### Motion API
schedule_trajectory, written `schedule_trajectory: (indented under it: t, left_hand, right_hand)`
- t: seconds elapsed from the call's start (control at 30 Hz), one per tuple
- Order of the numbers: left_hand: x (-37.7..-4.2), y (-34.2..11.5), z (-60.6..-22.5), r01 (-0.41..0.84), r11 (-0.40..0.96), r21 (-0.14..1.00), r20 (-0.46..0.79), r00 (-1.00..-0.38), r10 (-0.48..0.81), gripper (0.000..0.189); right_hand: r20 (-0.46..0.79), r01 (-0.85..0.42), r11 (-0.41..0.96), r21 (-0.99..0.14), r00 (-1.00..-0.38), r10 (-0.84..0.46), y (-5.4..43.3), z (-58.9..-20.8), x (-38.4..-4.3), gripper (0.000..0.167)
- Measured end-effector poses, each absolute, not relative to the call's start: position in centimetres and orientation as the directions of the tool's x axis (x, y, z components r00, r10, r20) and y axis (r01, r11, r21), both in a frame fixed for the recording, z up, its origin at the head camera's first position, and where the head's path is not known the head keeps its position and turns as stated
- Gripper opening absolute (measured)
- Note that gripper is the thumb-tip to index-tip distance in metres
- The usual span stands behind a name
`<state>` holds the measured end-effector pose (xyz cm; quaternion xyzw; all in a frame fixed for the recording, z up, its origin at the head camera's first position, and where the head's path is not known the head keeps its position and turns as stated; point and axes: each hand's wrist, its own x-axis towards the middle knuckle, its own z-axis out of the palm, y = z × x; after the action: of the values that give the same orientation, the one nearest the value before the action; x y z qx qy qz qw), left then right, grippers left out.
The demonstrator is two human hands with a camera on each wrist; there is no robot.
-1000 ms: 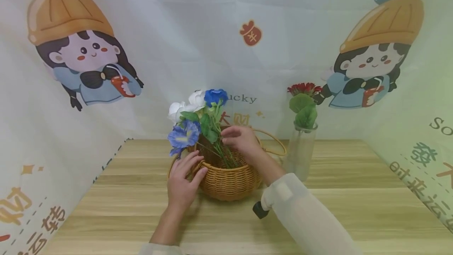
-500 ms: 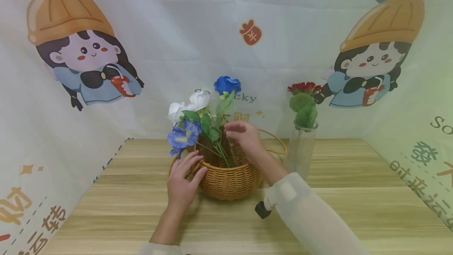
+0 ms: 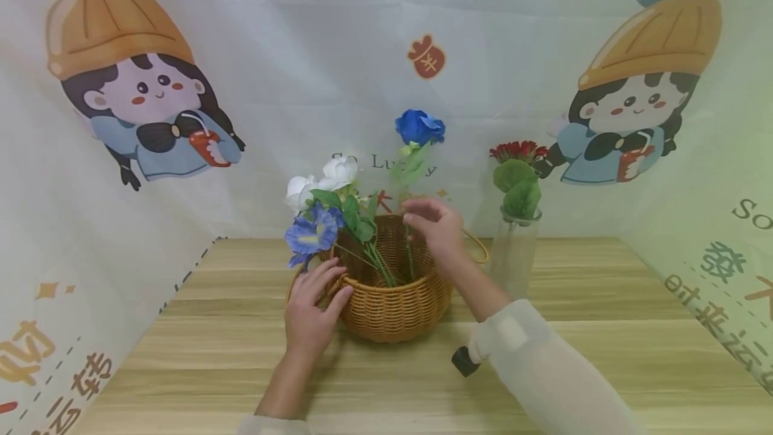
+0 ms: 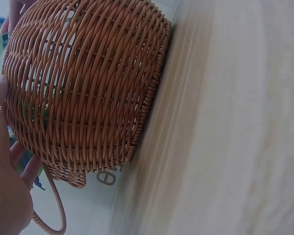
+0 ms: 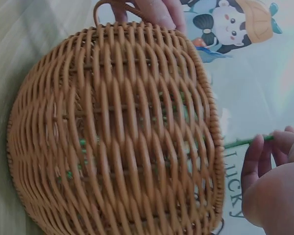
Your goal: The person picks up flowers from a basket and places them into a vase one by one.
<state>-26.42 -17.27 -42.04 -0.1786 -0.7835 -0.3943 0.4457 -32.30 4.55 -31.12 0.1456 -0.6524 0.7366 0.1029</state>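
Observation:
A round wicker basket [image 3: 395,314] stands on the table with artificial flowers in it. My left hand [image 3: 314,311] holds its left rim, thumb at the near edge and fingers by the handle. My right hand [image 3: 437,233] pinches the green stem [image 5: 237,143] of a blue rose [image 3: 419,127] between thumb and fingers. That rose rises upright above the basket's right half, its stem running down inside. White flowers [image 3: 338,173] and a blue-purple iris [image 3: 311,230] lean over the left rim, their stems in the basket. The lower stem ends are hidden by the wicker wall.
A clear glass vase [image 3: 513,254] with a red flower [image 3: 518,151] and round green leaves stands to the right of the basket. The basket's loop handle [image 3: 480,247] sticks out on the right. A printed white cloth [image 3: 338,52] hangs behind the wooden table [image 3: 199,348].
The blue rose has moved up and to the right, away from the white flowers, with my right hand on its stem. My left hand has stayed at the basket rim.

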Motion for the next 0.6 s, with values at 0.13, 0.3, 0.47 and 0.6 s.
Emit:
schedule_trajectory:
  t: [0.13, 0.3, 0.47, 0.6]
  left_hand:
    - [-26.4, -17.3, -42.0, 0.632, 0.623, 0.462, 0.836, -0.545, -0.068, 0.032]
    - [-26.3, -17.3, -42.0, 0.629, 0.621, 0.468, 0.832, -0.550, -0.071, 0.031]
    - [-26.3, -17.3, -42.0, 0.627, 0.617, 0.475, 0.827, -0.558, -0.070, 0.031]
    - [-26.2, -17.3, -41.9, 0.625, 0.621, 0.474, 0.828, -0.557, -0.071, 0.031]
  right_hand:
    - [0.391, -0.393, -0.132, -0.910, -0.920, 0.036, 5.4, -30.4, -32.3, 0.017]
    - [0.425, -0.429, -0.141, -0.892, -0.903, 0.059, 6.6, -29.5, -32.4, 0.016]
    - [0.455, -0.459, -0.147, -0.876, -0.888, 0.064, 7.6, -28.6, -32.4, 0.011]
    - [0.498, -0.503, -0.168, -0.848, -0.864, 0.078, 8.4, -28.0, -32.5, 0.012]
